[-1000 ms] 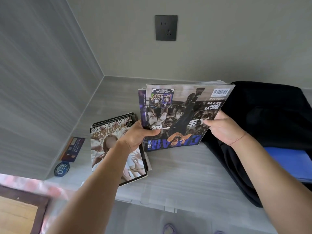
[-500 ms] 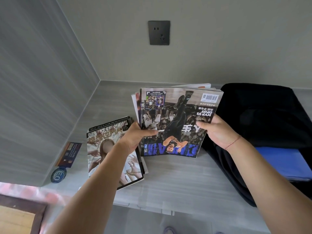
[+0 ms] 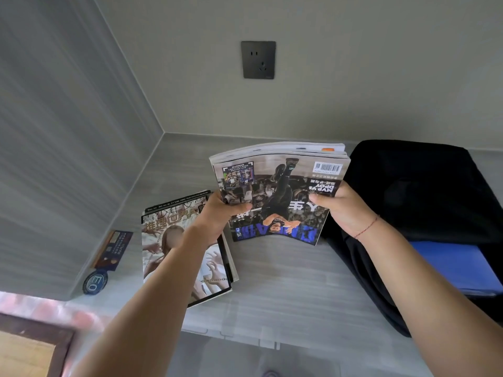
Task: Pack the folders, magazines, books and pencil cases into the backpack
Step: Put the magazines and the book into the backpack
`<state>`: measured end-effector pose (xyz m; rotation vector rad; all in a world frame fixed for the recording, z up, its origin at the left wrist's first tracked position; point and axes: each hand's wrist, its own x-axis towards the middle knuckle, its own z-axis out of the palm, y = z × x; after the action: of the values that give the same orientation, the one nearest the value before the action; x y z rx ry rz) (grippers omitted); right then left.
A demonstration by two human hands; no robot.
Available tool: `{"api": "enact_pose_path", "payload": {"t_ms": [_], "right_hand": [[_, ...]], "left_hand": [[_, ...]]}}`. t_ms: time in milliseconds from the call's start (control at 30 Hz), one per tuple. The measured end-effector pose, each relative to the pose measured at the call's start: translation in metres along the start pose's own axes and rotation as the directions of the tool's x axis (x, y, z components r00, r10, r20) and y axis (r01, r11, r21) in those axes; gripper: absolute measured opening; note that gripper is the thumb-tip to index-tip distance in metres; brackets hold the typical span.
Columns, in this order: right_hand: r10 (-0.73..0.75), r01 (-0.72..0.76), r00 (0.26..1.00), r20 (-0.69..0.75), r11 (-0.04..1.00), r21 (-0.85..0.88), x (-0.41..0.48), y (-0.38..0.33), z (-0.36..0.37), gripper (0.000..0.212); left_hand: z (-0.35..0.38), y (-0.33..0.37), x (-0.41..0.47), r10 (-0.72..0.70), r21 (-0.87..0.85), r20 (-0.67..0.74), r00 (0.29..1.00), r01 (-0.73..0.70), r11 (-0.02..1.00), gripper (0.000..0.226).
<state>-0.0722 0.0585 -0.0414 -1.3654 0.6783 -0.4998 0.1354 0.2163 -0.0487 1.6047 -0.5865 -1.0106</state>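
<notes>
I hold a stack of magazines upright above the grey table, its top cover showing a basketball player and a barcode. My left hand grips the stack's left lower edge and my right hand grips its right side. A black backpack lies open on the table to the right, with a blue folder inside it. A second pile of magazines lies flat on the table under my left forearm.
The table sits in a corner, with walls behind and to the left. A dark wall socket is on the back wall. A small card and a round blue tag lie by the left wall. The table's front edge is near me.
The magazine stack has been squared up in both hands and tipped more upright. It stays between the flat pile and the backpack.
</notes>
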Motion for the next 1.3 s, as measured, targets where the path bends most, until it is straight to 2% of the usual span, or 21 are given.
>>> {"api": "enact_pose_path", "payload": {"t_ms": [200, 300, 367, 467, 567, 633, 767, 900, 1000, 1133, 1200, 1300], "right_hand": [[0.050, -0.050, 0.999, 0.005, 0.999, 0.000, 0.002, 0.003, 0.001, 0.042], [0.125, -0.125, 0.992, -0.013, 0.992, -0.027, 0.001, 0.010, 0.003, 0.029], [0.202, -0.204, 0.978, -0.045, 0.978, -0.051, -0.001, 0.022, 0.005, 0.025], [0.276, -0.293, 0.951, -0.142, 0.949, -0.114, -0.003, 0.040, 0.010, 0.033], [0.217, -0.247, 0.959, -0.185, 0.956, -0.159, -0.005, 0.039, 0.013, 0.028], [0.172, -0.198, 0.974, -0.145, 0.961, -0.190, -0.009, 0.027, 0.010, 0.024], [0.075, -0.091, 0.992, -0.103, 0.983, -0.161, -0.027, -0.002, -0.008, 0.010], [0.067, -0.086, 0.986, -0.155, 0.989, -0.123, -0.055, -0.020, -0.046, 0.018], [0.103, -0.132, 0.973, -0.206, 0.983, -0.130, -0.085, -0.022, -0.086, 0.028], [0.130, -0.174, 0.939, -0.319, 0.978, -0.114, -0.129, -0.016, -0.137, 0.016], [0.148, -0.192, 0.916, -0.373, 0.978, -0.085, -0.151, -0.013, -0.159, 0.014], [0.173, -0.210, 0.889, -0.425, 0.977, -0.042, -0.183, -0.004, -0.190, 0.016]], "left_hand": [[-0.002, -0.003, 0.006, -0.049, 0.013, -0.029, 0.998, 0.049, 0.999, 0.027], [0.003, -0.007, 0.009, -0.067, 0.022, -0.041, 0.997, 0.068, 0.997, 0.022], [0.006, -0.010, 0.009, -0.097, 0.019, -0.058, 0.994, 0.099, 0.995, 0.024], [0.009, -0.013, 0.011, -0.141, 0.049, -0.101, 0.985, 0.146, 0.988, 0.027], [0.014, -0.010, 0.010, -0.109, 0.155, -0.175, 0.979, 0.136, 0.978, 0.025], [0.016, -0.003, 0.007, -0.090, 0.213, -0.195, 0.977, 0.132, 0.968, 0.032], [0.031, 0.019, -0.001, -0.186, 0.105, -0.161, 0.969, 0.204, 0.973, 0.053], [0.073, 0.028, -0.019, -0.284, 0.006, -0.062, 0.957, 0.285, 0.959, 0.048], [0.119, 0.032, -0.029, -0.338, 0.083, -0.012, 0.941, 0.338, 0.938, 0.053], [0.183, 0.032, -0.034, -0.325, 0.152, 0.058, 0.944, 0.313, 0.937, 0.054], [0.213, 0.030, -0.035, -0.288, 0.153, 0.097, 0.953, 0.271, 0.950, 0.044], [0.255, 0.023, -0.034, -0.279, 0.221, 0.115, 0.953, 0.250, 0.943, 0.049]]}}
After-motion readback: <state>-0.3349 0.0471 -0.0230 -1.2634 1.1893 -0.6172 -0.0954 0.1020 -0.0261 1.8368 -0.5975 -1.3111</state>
